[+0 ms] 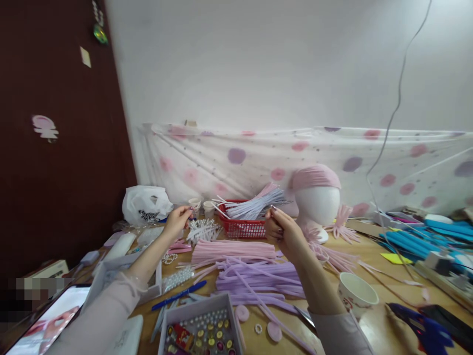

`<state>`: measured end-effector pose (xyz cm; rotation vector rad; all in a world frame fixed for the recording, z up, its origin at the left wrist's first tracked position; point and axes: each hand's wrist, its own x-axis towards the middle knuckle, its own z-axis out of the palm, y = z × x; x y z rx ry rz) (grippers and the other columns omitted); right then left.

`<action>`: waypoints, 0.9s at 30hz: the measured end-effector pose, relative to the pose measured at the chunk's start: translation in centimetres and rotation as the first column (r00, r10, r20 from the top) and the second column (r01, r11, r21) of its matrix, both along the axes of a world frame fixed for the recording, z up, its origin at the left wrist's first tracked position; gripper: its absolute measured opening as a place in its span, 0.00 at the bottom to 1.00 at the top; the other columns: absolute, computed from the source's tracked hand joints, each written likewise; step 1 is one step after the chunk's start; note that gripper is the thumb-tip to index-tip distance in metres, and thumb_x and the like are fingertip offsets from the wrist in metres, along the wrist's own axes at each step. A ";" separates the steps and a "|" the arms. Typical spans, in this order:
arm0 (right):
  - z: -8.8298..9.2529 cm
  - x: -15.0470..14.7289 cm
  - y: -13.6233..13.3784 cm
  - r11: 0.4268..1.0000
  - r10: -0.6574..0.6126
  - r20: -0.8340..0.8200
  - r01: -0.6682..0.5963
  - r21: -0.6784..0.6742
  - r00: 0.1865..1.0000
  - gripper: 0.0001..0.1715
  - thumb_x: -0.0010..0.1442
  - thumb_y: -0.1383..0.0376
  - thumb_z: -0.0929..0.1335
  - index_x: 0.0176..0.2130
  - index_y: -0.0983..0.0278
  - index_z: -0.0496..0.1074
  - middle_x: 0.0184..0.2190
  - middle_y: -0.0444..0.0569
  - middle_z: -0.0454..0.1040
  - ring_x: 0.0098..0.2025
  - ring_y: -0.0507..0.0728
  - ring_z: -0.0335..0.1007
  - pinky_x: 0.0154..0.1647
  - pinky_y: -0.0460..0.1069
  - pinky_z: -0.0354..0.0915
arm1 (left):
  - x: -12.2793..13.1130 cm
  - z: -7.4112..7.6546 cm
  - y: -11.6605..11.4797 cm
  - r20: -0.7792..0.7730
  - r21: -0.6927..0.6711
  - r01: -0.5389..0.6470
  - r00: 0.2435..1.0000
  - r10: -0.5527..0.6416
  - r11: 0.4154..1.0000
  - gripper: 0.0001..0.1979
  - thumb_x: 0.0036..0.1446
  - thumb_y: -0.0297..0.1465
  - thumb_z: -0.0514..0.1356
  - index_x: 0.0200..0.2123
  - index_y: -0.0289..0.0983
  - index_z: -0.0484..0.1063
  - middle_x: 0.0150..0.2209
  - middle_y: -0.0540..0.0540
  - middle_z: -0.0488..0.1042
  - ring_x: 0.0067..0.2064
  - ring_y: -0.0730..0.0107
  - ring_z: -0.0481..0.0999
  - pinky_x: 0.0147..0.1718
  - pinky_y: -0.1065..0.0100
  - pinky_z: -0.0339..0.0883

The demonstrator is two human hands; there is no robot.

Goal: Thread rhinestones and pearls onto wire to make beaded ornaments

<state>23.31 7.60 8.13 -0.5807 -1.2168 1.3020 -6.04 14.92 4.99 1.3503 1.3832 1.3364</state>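
Observation:
Both my hands are raised above the table. My left hand (179, 220) is pinched closed, and my right hand (281, 229) is closed in a pinch too. What runs between them is too thin to make out. Below them lie a bundle of pink pipe cleaners (232, 250) and a heap of lilac pipe cleaners (258, 278). A red basket (242, 228) with white pipe cleaners stands just behind my hands. To the right of it is a white mannequin head (318, 203) in a pink band.
A box of beads and gems (201, 330) sits near the front edge, a blue pen (179, 295) beside it. A white cup (356, 293), a blue glue gun (421, 328), blue strips (417, 241), a white bag (146, 204) and a tablet (55, 320) surround the work area.

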 end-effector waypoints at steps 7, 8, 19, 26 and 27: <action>0.0 -1.2 -0.7 0.997 0.069 0.121 -0.074 0.036 0.990 0.23 0.55 0.48 0.73 0.28 0.64 0.67 0.15 0.32 0.46 0.18 0.45 0.33 0.17 0.44 0.35 | 2.0 0.4 -0.4 -0.171 0.040 0.133 0.977 -0.125 0.990 0.18 0.65 0.36 0.60 0.55 0.35 0.69 0.54 0.40 0.72 0.49 0.59 0.76 0.46 0.53 0.74; -0.1 -1.4 -0.8 0.996 0.070 0.137 -0.076 0.041 0.988 0.23 0.55 0.48 0.72 0.28 0.64 0.67 0.15 0.32 0.46 0.18 0.45 0.33 0.18 0.44 0.35 | 2.2 0.4 -0.4 -0.190 0.058 0.131 0.975 -0.118 0.990 0.18 0.65 0.36 0.60 0.55 0.36 0.69 0.54 0.40 0.72 0.49 0.59 0.76 0.47 0.53 0.74; -1.0 -3.7 -1.1 0.995 0.038 0.323 -0.066 0.076 0.946 0.26 0.57 0.45 0.70 0.28 0.65 0.68 0.16 0.34 0.50 0.18 0.46 0.38 0.19 0.46 0.37 | 5.2 3.7 -5.0 -0.118 0.204 0.276 0.959 -0.257 0.939 0.17 0.57 0.43 0.62 0.29 0.35 0.81 0.31 0.44 0.83 0.43 0.56 0.80 0.47 0.61 0.70; -2.1 -4.0 -0.3 0.999 0.023 0.372 -0.037 0.030 0.928 0.23 0.57 0.47 0.69 0.29 0.64 0.68 0.14 0.34 0.51 0.18 0.47 0.40 0.19 0.45 0.37 | 6.5 4.6 -6.5 0.183 0.261 0.228 0.942 -0.280 0.938 0.13 0.41 0.37 0.74 0.23 0.34 0.78 0.27 0.47 0.81 0.34 0.64 0.80 0.41 0.66 0.70; -2.3 -3.9 0.0 0.999 0.024 0.374 -0.031 0.014 0.927 0.23 0.57 0.47 0.69 0.29 0.64 0.68 0.14 0.34 0.51 0.18 0.47 0.40 0.18 0.45 0.37 | 6.5 4.9 -6.7 0.250 0.280 0.207 0.927 -0.279 0.938 0.13 0.44 0.38 0.73 0.24 0.34 0.77 0.27 0.47 0.81 0.34 0.66 0.80 0.42 0.67 0.71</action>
